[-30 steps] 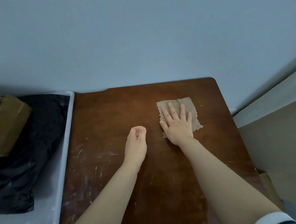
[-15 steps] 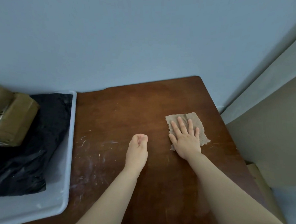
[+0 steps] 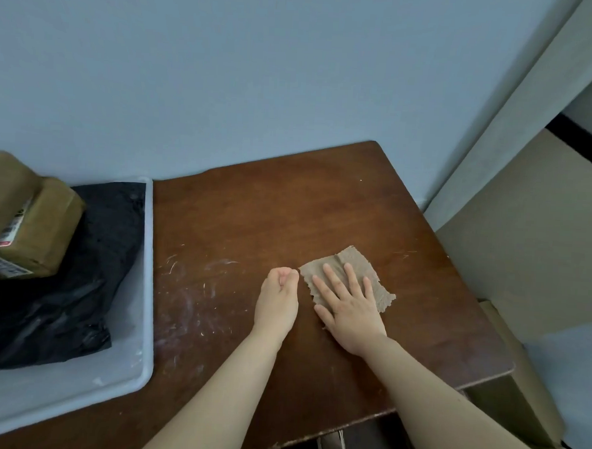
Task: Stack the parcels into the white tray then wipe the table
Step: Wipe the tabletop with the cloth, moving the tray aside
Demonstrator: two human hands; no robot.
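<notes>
The dark brown wooden table (image 3: 288,220) fills the middle of the view, standing against a pale blue wall (image 3: 227,66). More of its near edge and right corner shows than half a second ago, since the camera has tipped down and back; a shoe (image 3: 333,442) now peeks from under the near edge. Pale scuff marks (image 3: 188,287) streak the left part of the tabletop.

The white tray (image 3: 142,319) sits on the table's left side, and more of its near rim is in view than before. Inside it a black plastic parcel (image 3: 79,281) lies flat, with brown cardboard parcels (image 3: 37,224) stacked on top of it at the far left; white labels show on their sides.

The brown cloth (image 3: 348,273) lies flat on the right half of the table. It has slid toward the near edge and leftwards compared with the earlier frames, so it now lies just beside the left hand.

The right hand (image 3: 345,306) presses palm-down on the cloth with fingers spread wide, covering its near part. The left hand (image 3: 278,299) rests on the bare table in a loosely curled fist, holding nothing, much where it was before relative to the scuff marks.
</notes>
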